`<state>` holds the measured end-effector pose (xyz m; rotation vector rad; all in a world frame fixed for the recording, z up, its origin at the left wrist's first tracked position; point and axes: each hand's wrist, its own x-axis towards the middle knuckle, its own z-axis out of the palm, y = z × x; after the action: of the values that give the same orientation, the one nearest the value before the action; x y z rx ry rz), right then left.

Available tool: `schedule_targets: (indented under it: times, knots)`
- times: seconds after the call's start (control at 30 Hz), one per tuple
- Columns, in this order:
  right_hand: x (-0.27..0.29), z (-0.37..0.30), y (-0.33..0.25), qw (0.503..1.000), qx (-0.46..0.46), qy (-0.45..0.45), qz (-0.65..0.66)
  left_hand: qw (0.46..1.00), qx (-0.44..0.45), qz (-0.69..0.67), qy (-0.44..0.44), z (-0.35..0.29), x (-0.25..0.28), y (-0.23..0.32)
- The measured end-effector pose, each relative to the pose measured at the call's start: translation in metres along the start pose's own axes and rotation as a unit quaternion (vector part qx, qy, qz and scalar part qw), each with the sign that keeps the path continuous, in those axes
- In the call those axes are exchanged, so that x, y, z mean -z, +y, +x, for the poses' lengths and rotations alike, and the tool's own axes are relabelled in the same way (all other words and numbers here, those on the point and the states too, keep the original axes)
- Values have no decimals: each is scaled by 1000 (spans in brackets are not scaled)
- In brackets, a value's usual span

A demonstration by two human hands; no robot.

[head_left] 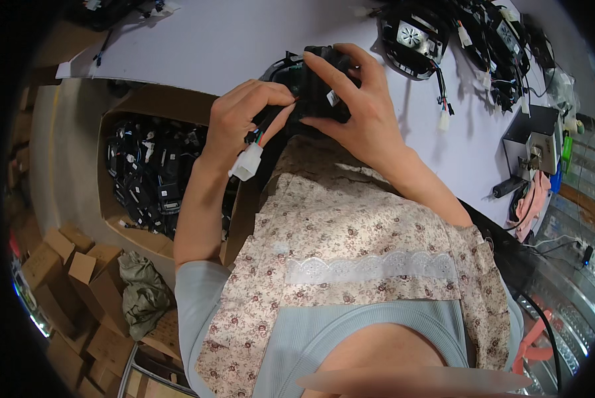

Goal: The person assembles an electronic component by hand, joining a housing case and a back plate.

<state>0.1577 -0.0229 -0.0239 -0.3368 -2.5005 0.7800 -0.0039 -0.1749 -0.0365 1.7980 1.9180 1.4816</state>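
Between my hands, at the near edge of the white table, is a black plastic housing (316,93) with a green circuit board partly showing on its left. My right hand (367,99) grips it from the right, thumb below and fingers over the top. At its left side my left hand (251,116) pinches the black cable bundle. From under that hand hangs a white plug connector (246,162) on coloured wires. My left fingertips partly hide the wires where they meet the housing.
An open cardboard box (138,106) full of black units stands left of me. More wired black assemblies (413,40) lie on the white table (244,40) at the back right. A metal box (533,142) sits on the right edge. Cartons (105,278) cover the floor at lower left.
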Motion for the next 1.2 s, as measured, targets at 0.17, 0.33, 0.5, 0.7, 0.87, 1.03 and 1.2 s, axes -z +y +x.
schedule_targets:
  times: [0.17,0.33,0.5,0.7,0.87,1.03,1.2]
  knots:
    - [-1,4,-4,1000,19,-15,-6,999,-18,0,-36,-2,10,-3]
    - [1,7,2,999,31,-41,-11,999,-22,28,-36,1,11,6]
    - [2,7,4,998,21,-58,12,998,38,-31,-34,-6,4,0]
    - [-3,3,8,999,11,-32,32,999,20,-19,38,-10,-9,0]
    - [-3,4,6,999,25,-28,11,994,78,-64,39,-11,-10,1]
    - [1,10,8,998,42,-53,-12,992,99,-46,58,-14,-17,2]
    - [-3,11,6,996,45,-71,-37,995,68,-24,64,-9,-21,14]
